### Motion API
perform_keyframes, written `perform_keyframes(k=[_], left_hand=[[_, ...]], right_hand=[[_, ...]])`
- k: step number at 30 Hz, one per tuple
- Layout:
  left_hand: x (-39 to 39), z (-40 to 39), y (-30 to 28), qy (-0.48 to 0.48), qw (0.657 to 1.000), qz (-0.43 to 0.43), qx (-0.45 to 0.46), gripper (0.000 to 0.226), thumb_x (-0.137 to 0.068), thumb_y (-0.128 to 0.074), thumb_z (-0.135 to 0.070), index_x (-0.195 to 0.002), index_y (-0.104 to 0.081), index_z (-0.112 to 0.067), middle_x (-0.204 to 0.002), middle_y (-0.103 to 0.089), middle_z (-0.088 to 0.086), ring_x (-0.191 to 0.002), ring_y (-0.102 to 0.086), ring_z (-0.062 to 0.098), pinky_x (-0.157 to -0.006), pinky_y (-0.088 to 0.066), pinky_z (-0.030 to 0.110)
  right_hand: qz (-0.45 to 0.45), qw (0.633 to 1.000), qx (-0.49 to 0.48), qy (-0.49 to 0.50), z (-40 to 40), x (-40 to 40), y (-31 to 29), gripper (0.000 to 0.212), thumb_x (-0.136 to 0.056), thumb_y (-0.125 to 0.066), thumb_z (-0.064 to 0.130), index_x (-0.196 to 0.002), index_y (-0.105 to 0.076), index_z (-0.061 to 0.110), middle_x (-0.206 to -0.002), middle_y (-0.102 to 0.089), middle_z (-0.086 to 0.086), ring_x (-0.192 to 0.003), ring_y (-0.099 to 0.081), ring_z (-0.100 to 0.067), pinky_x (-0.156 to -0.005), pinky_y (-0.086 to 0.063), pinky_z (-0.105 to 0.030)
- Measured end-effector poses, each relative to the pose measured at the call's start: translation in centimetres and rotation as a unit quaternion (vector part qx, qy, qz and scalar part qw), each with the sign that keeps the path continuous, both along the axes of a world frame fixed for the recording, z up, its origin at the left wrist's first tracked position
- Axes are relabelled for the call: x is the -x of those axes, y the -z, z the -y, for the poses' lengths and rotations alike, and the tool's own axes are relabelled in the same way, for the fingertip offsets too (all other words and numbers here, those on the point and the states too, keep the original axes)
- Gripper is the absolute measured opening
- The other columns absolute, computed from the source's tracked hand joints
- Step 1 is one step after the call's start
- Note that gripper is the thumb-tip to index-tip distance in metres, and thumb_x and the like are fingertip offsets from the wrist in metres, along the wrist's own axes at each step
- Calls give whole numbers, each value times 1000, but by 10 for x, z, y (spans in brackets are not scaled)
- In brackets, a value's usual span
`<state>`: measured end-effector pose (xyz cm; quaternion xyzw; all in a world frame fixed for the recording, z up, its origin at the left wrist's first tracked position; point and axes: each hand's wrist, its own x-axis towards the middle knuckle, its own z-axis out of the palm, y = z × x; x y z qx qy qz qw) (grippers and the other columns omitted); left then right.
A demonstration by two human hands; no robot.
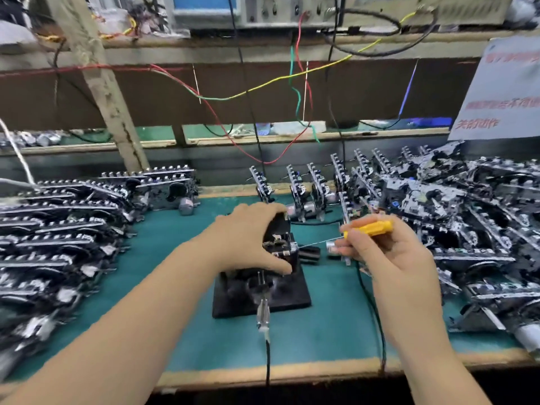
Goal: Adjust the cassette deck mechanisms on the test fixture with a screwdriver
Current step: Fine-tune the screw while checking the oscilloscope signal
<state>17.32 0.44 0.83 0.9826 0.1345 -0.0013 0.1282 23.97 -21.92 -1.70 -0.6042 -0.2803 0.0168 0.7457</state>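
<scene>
Left hand [248,232] grips mechanism [280,244] on fixture [263,299]; right hand [388,258] pinches screwdriver [369,228], tip just right of mechanism. Best: seat tip squarely, turn gently.

Green-topped desk [321,340] with a wooden front edge. A black test fixture [263,296] sits mid-desk. Stacked cassette deck mechanisms [58,235] crowd the left edge, a tangled heap of mechanisms [455,206] fills the right side, several upright ones [301,188] line the back edge.
</scene>
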Motion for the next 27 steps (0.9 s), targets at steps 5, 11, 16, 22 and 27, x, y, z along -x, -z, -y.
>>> perform_keyframes(k=[5, 11, 16, 22, 27], left_hand=[[-2, -2, -10, 16, 996, 83, 26, 92, -71, -80, -56, -150, -32, -46, -139, -49, -9, -134, -44, 16, -106, -42, 38], [47, 32, -18, -65, 717, 283, 633, 69, -70, -69, -59, -130, -62, -25, -128, -67, 10, -107, -68, 26, -74, -59, 39], [76, 45, -11, -25, 622, 327, 711, 59, -78, -65, -51, -126, -69, -18, -117, -71, 15, -105, -68, 33, -77, -60, 45], [86, 49, -1, -40, 643, 384, 662, 97, -69, -82, -52, -152, -41, -23, -122, -68, 10, -112, -63, 31, -80, -58, 41], [92, 50, 12, -46, 689, 431, 581, 101, -65, -85, -60, -151, -41, -32, -141, -56, 20, -126, -56, 39, -102, -48, 56]], right_hand=[[-32, 997, -58, 26, -1, 5, -10, 10, -90, -69, 23, -98, -70, 17, -95, -76, -7, -90, -74, -25, -80, -58, -24], [-54, 980, -192, 3, -7, 20, -28, 8, -96, -65, 20, -101, -66, 15, -102, -74, -9, -95, -74, -28, -82, -57, -22], [-41, 983, -175, -27, -16, 35, -34, 5, -95, -62, 19, -98, -66, 17, -96, -74, -9, -91, -75, -27, -80, -58, -22], [-66, 981, -175, -59, -25, 48, -33, 5, -90, -65, 21, -95, -65, 19, -90, -75, -8, -85, -75, -28, -76, -58, -23], [-100, 981, -160, -55, -28, 53, -32, 16, -89, -65, 23, -98, -62, 11, -87, -75, -9, -80, -76, -25, -73, -58, -21]])
